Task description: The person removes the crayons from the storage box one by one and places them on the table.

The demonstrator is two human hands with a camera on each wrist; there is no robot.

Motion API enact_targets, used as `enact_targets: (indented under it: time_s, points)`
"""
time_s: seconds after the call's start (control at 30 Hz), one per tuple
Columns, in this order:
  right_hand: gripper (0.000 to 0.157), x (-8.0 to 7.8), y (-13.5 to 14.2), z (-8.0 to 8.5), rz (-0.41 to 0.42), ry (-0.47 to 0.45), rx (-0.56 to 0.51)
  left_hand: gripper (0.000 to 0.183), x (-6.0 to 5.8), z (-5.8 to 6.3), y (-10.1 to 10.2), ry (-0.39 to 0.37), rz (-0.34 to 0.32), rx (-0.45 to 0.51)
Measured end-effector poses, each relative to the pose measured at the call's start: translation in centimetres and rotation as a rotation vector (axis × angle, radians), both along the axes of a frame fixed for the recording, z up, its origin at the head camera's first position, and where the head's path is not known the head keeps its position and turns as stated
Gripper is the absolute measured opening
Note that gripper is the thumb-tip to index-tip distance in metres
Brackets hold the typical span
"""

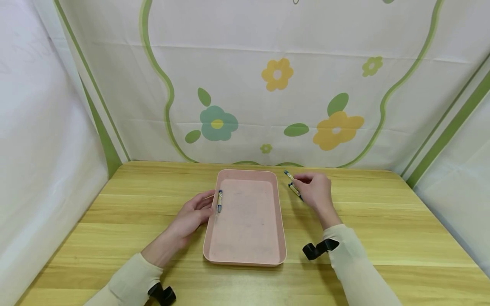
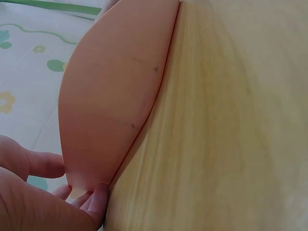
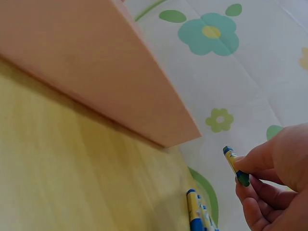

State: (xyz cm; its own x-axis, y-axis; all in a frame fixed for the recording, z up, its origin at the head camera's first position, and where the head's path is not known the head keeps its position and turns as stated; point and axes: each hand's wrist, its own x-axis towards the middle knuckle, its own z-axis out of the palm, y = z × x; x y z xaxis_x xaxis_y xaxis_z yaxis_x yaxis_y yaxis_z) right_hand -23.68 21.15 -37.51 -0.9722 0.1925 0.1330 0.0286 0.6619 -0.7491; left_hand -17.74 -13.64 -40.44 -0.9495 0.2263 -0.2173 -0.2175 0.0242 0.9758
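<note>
A shallow pink tray lies on the wooden table. Inside it, along the left wall, is one crayon with a yellow wrapper and blue ends. My left hand rests against the tray's left side; in the left wrist view its thumb touches the rim and the other fingers lie along the outer wall. To the right of the tray, my right hand pinches a green-tipped crayon between thumb and fingers. Below that hand, more yellow-and-blue crayons lie on the table, partly hidden by it in the head view.
A white curtain with printed flowers hangs behind the table's far edge, and white fabric walls stand at both sides. Wooden tabletop extends around the tray. A black strap with a small mount sits on the right sleeve.
</note>
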Motion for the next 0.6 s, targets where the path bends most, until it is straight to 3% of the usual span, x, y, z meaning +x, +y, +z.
enact_targets:
  time_s: [0.23,0.6]
  points:
    - [0.021,0.5,0.3,-1.4,0.0,-0.052,0.013,0.063,0.0,0.0,0.0,0.002,-0.002,-0.002]
    - [0.019,0.9,0.4,-3.2,0.018,-0.026,0.098,0.062,0.0,-0.1,0.0,-0.002,0.002,-0.007]
